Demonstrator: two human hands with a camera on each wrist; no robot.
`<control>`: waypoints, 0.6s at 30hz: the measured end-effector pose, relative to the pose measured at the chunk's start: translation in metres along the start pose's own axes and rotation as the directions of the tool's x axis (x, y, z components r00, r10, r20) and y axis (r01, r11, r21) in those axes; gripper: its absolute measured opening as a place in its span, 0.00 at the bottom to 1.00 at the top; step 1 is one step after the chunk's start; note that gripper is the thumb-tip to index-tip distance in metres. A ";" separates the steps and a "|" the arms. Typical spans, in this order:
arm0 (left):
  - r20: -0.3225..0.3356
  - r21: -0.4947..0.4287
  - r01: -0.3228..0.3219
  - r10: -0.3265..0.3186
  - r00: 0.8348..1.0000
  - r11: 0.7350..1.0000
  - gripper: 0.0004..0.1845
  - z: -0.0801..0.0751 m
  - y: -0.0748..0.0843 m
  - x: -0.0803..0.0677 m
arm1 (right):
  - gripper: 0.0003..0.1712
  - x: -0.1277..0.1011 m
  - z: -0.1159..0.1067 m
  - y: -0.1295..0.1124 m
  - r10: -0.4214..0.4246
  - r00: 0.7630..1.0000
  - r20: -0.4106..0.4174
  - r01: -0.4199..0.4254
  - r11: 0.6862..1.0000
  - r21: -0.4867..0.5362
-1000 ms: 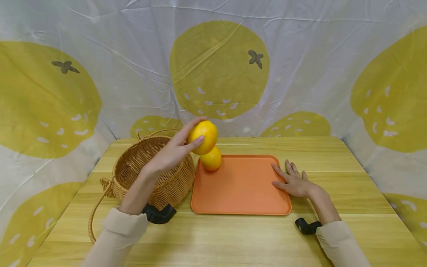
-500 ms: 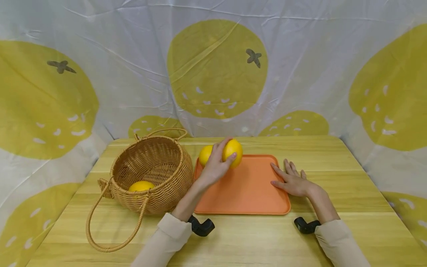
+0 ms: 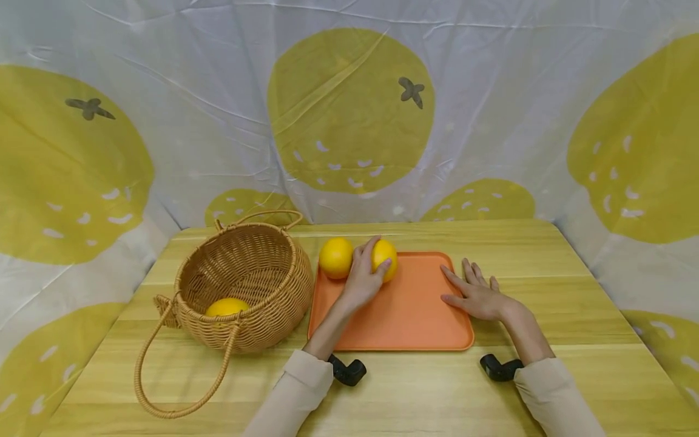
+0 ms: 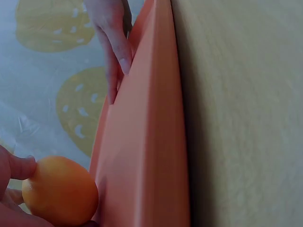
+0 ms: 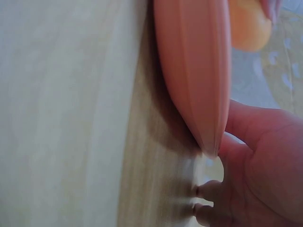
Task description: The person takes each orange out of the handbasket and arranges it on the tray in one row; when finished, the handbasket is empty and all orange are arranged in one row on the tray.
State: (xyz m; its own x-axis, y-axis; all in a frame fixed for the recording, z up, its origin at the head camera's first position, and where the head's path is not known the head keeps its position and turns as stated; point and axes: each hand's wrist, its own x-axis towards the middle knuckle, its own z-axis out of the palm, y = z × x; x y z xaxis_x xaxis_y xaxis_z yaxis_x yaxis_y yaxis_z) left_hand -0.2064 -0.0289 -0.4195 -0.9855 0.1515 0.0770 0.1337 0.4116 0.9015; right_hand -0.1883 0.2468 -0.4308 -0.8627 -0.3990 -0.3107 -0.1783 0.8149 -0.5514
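My left hand (image 3: pixel 364 276) grips an orange (image 3: pixel 386 259) that sits on the back of the orange tray (image 3: pixel 404 315); the left wrist view shows the orange (image 4: pixel 59 190) under my thumb. A second orange (image 3: pixel 335 257) lies just left of it on the tray's back left corner. My right hand (image 3: pixel 475 294) lies flat with straight fingers on the tray's right edge and the table; in the right wrist view its thumb side touches the tray rim (image 5: pixel 196 80). A third orange (image 3: pixel 226 306) lies inside the wicker basket (image 3: pixel 246 282).
The wicker basket stands left of the tray, its loop handle (image 3: pixel 175 376) hanging toward the table's front. The wooden table (image 3: pixel 415 388) is backed by a white cloth printed with yellow fruit (image 3: pixel 349 109). Black wrist mounts show at both sleeves.
My left hand carried the orange from above the basket rightward and down onto the tray beside the other orange. The right hand stayed put.
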 end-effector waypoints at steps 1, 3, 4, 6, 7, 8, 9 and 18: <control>-0.009 0.009 0.005 -0.004 1.000 1.000 0.31 0.000 -0.002 0.001 | 0.46 0.000 0.000 0.000 0.001 1.000 0.001 -0.001 1.000 0.002; -0.027 0.025 0.012 -0.012 1.000 1.000 0.31 -0.001 -0.006 0.002 | 0.46 0.000 0.000 0.000 0.000 1.000 0.003 0.000 1.000 0.005; -0.037 0.030 0.018 -0.016 0.999 0.999 0.31 -0.001 -0.007 0.003 | 0.46 0.000 0.000 0.000 0.001 1.000 0.005 -0.001 1.000 0.006; -0.051 0.031 0.030 -0.028 0.998 0.999 0.31 -0.002 -0.010 0.005 | 0.46 0.000 0.000 0.000 0.001 1.000 0.007 -0.001 1.000 0.008; -0.053 0.030 0.032 -0.031 0.998 0.999 0.31 -0.003 -0.011 0.005 | 0.46 0.000 0.000 0.000 0.000 1.000 0.007 0.000 1.000 0.010; -0.053 0.029 0.034 -0.032 0.998 0.999 0.31 -0.003 -0.012 0.006 | 0.46 0.000 0.000 0.000 -0.001 1.000 0.007 0.001 1.000 0.012; -0.052 0.028 0.033 -0.031 0.998 0.999 0.31 -0.004 -0.012 0.006 | 0.46 0.000 0.000 -0.001 -0.002 1.000 0.006 0.002 1.000 0.014; -0.020 0.189 -0.036 0.041 0.999 0.981 0.43 -0.009 -0.012 0.003 | 0.46 0.000 0.000 -0.001 0.001 1.000 0.005 -0.001 1.000 0.018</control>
State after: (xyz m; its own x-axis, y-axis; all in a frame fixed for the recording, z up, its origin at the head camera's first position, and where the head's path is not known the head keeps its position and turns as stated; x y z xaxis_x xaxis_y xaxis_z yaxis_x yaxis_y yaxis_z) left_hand -0.2122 -0.0412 -0.4267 -0.9811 0.1499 0.1226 0.1869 0.5681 0.8014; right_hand -0.1876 0.2458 -0.4304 -0.8605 -0.4006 -0.3148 -0.1694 0.8076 -0.5649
